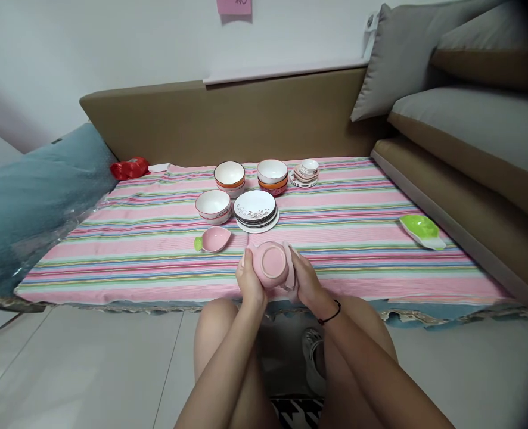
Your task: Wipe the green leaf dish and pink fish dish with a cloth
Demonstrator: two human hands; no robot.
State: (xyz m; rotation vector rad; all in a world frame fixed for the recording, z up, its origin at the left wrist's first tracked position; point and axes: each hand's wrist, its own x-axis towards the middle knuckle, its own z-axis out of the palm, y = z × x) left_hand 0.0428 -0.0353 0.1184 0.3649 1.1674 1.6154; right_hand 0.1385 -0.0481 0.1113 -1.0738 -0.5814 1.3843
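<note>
A pink ceramic bowl [268, 262] is tipped so that its round base ring faces me, just beyond my knees at the front edge of the bed. My left hand [250, 282] is closed around its left side, thumb on the outside. At the bowl's right side, my right hand [307, 279] grips a pale pinkish-white cloth [289, 271] that touches the bowl. The inside of the bowl is hidden. Just beyond, to the left, lies a pink fruit-shaped dish [216, 239] with a green leaf handle.
Stacked plates [255, 206] stand ahead, with white bowls [213, 204], brown-rimmed bowls [229, 174], mixed bowls [272, 171] and small dishes [307, 170] around and behind. A green leaf-shaped dish [421, 231] lies right, near cushions [469, 125]. A red bundle [130, 168] sits far left.
</note>
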